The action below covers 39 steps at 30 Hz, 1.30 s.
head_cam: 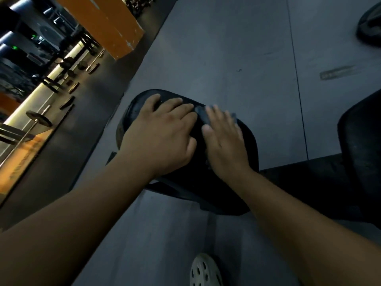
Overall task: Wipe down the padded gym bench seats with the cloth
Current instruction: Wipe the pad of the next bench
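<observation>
A black padded bench seat with rounded corners fills the middle of the view. My left hand lies flat on its left half, fingers spread and straight. My right hand presses flat on a dark grey cloth, which shows only as a small patch beyond the fingertips and a sliver near the wrist. The rest of the cloth is hidden under the palm. The two hands lie side by side, almost touching.
A second black padded seat stands at the right edge. Grey floor tiles surround the bench. Barbells and weight plates lie along the left beside an orange pillar. My light perforated shoe is at the bottom.
</observation>
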Each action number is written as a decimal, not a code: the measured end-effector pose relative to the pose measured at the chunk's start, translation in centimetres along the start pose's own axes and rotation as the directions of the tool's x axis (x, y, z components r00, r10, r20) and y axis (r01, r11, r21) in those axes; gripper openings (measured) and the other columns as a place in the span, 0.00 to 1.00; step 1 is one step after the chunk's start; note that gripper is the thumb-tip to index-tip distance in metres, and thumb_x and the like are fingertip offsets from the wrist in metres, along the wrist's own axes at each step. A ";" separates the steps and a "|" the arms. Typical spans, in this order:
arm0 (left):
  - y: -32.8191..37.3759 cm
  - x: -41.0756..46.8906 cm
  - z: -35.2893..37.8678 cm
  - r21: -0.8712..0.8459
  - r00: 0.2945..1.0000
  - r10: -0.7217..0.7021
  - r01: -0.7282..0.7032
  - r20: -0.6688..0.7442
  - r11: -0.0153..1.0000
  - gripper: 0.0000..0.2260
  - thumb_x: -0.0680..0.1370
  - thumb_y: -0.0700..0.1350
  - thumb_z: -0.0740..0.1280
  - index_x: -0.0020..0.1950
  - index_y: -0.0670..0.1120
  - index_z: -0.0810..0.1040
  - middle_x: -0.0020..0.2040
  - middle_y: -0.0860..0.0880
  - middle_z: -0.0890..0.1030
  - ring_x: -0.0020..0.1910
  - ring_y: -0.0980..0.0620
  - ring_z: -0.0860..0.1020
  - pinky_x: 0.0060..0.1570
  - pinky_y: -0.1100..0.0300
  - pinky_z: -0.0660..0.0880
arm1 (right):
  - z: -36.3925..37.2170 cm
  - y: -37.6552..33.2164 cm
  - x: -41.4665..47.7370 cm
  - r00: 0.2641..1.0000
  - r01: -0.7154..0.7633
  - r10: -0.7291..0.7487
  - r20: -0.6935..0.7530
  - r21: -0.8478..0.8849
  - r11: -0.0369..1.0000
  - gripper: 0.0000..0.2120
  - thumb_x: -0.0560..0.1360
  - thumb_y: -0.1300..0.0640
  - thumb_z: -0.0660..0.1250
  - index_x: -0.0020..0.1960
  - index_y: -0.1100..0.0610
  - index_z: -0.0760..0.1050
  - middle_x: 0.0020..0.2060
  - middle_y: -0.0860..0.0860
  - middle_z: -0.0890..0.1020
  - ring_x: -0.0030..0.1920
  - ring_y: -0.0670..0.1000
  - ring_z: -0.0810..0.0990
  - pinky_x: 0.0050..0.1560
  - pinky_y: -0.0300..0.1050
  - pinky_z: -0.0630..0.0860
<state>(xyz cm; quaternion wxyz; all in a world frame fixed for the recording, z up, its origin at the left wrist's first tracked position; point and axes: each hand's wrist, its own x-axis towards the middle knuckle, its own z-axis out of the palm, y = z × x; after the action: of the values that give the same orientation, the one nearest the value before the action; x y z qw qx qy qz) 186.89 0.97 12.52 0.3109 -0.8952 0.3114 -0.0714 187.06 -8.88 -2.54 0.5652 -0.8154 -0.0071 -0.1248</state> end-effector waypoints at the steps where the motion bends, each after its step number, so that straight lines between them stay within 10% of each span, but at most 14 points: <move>1: 0.0 -0.1 0.1 -0.008 1.000 -0.001 0.001 -0.005 1.000 0.27 0.76 0.55 0.51 0.66 0.45 0.77 0.71 0.46 0.75 0.72 0.47 0.70 0.72 0.40 0.61 | 0.2 -1.0 -1.0 0.998 0.070 -0.070 0.001 0.002 0.998 0.30 0.81 0.39 0.39 0.81 0.46 0.47 0.81 0.43 0.49 0.80 0.45 0.43 0.78 0.47 0.39; 5: -0.1 0.0 0.4 -0.011 1.000 0.002 -0.003 -0.024 1.000 0.25 0.76 0.55 0.51 0.64 0.46 0.79 0.71 0.46 0.75 0.72 0.48 0.71 0.72 0.41 0.61 | 0.5 1.8 -6.8 0.961 0.275 -0.275 -0.003 0.005 0.961 0.25 0.84 0.43 0.45 0.80 0.46 0.51 0.81 0.43 0.53 0.81 0.47 0.47 0.79 0.52 0.46; 11: -0.5 0.1 0.0 -0.043 1.000 0.015 -0.015 -0.017 0.999 0.24 0.76 0.54 0.52 0.64 0.48 0.79 0.71 0.48 0.75 0.71 0.49 0.71 0.73 0.42 0.61 | 0.0 -0.8 -0.4 1.000 0.022 -0.022 0.002 0.018 1.000 0.29 0.80 0.40 0.39 0.80 0.43 0.48 0.80 0.40 0.49 0.77 0.40 0.41 0.79 0.52 0.42; 16: -3.3 -1.1 -0.2 -0.179 0.987 -0.085 0.060 -0.138 0.982 0.23 0.74 0.54 0.55 0.63 0.49 0.80 0.69 0.48 0.76 0.72 0.48 0.70 0.71 0.46 0.61 | 0.5 -0.1 -7.3 0.933 0.359 -0.359 0.013 -0.050 0.932 0.25 0.85 0.43 0.42 0.81 0.46 0.51 0.81 0.44 0.54 0.81 0.49 0.49 0.79 0.53 0.48; 22: -3.2 -1.0 0.3 -0.257 0.974 -0.129 0.079 -0.184 0.963 0.22 0.73 0.52 0.58 0.61 0.47 0.82 0.65 0.49 0.80 0.70 0.46 0.72 0.65 0.45 0.70 | 0.2 -2.5 -0.3 0.996 0.092 -0.092 -0.005 -0.013 0.996 0.31 0.79 0.39 0.38 0.81 0.44 0.50 0.81 0.42 0.50 0.79 0.42 0.42 0.79 0.53 0.44; 27: -3.2 -1.2 0.7 -0.234 0.974 -0.127 0.081 -0.189 0.969 0.22 0.73 0.53 0.57 0.61 0.48 0.82 0.67 0.50 0.79 0.71 0.48 0.71 0.67 0.46 0.68 | 0.5 -0.9 -6.2 0.914 0.406 -0.406 0.029 0.000 0.914 0.25 0.85 0.42 0.43 0.80 0.46 0.51 0.81 0.45 0.54 0.81 0.50 0.49 0.78 0.55 0.49; 33: -3.0 -1.2 0.6 -0.236 0.972 -0.145 0.099 -0.186 0.967 0.22 0.74 0.53 0.56 0.62 0.48 0.80 0.67 0.50 0.78 0.71 0.49 0.70 0.67 0.47 0.67 | 0.0 -3.5 0.9 0.996 0.081 -0.081 0.041 -0.005 0.997 0.28 0.81 0.42 0.41 0.80 0.44 0.48 0.81 0.43 0.50 0.80 0.45 0.43 0.79 0.53 0.43; 39: -3.1 -1.2 0.9 -0.262 0.969 -0.139 0.083 -0.205 0.962 0.18 0.73 0.52 0.57 0.57 0.50 0.80 0.65 0.52 0.79 0.70 0.50 0.71 0.67 0.48 0.66 | 0.2 -0.7 -5.5 0.915 0.400 -0.400 0.052 0.004 0.916 0.25 0.84 0.44 0.48 0.80 0.45 0.50 0.81 0.45 0.53 0.81 0.49 0.48 0.79 0.52 0.48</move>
<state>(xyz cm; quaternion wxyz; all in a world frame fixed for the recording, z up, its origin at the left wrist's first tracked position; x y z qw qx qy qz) 187.77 4.09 13.69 0.1539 -0.9299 0.2995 -0.1481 181.66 -7.70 -3.10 0.5247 -0.8015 -0.1881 -0.2164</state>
